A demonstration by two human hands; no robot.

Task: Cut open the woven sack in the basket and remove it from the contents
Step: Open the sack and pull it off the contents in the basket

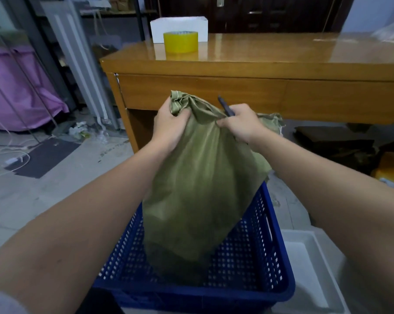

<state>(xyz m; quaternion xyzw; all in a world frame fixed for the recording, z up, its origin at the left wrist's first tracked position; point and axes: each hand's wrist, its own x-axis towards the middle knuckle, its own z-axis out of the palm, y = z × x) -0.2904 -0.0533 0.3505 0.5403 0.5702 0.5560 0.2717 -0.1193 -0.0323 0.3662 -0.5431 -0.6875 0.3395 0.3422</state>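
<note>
A green woven sack [200, 177] stands upright in a blue perforated plastic basket [273, 257], its lower end inside the basket and its top raised above the rim. My left hand [168, 125] grips the bunched top left corner of the sack. My right hand [239, 123] pinches the sack's upper right edge and also holds a dark, thin tool [225, 106] whose tip points up and away. The sack's contents are hidden by the fabric.
A glossy wooden desk [259, 64] stands just behind the basket, with a yellow tape roll [180, 41] and a white box [179, 24] on it. White trays [309, 268] lie right of the basket. Purple fabric, cables and debris are on the floor at left; dark bags at right.
</note>
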